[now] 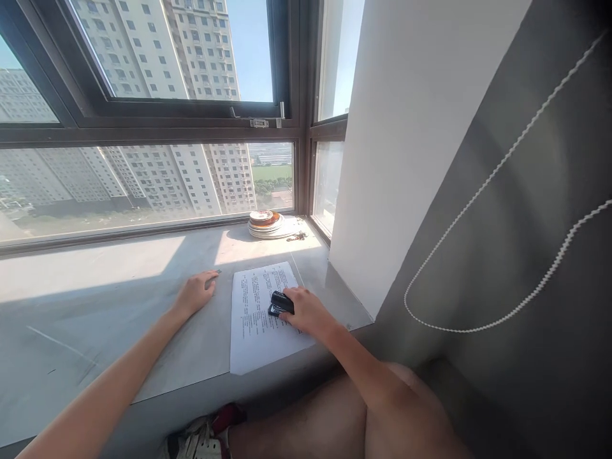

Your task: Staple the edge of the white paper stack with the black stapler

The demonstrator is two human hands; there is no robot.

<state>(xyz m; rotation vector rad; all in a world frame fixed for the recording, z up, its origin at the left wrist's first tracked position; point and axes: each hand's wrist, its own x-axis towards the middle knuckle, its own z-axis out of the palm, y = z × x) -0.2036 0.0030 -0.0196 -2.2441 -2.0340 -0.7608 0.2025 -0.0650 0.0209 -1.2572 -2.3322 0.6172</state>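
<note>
A black stapler (282, 301) is gripped in my right hand (306, 309), its jaws slightly apart, over the right part of a printed sheet of paper (243, 350). The paper lies on the grey window sill, its near edge reaching the sill's front edge. Left of the paper, my left hand (195, 294) rests on the sill with fingers stretched forward and thumb apart. At its fingertips is a small grey piece (218, 272), too small to name; whether the fingers touch it I cannot tell.
The window sill (143, 287) runs along dark-framed windows. A stack of plates (265, 226) stands in the far corner, with a small dark item (296, 236) beside it. A white wall (382, 159) rises at right, where a beaded blind chain (459, 331) hangs. My legs are below.
</note>
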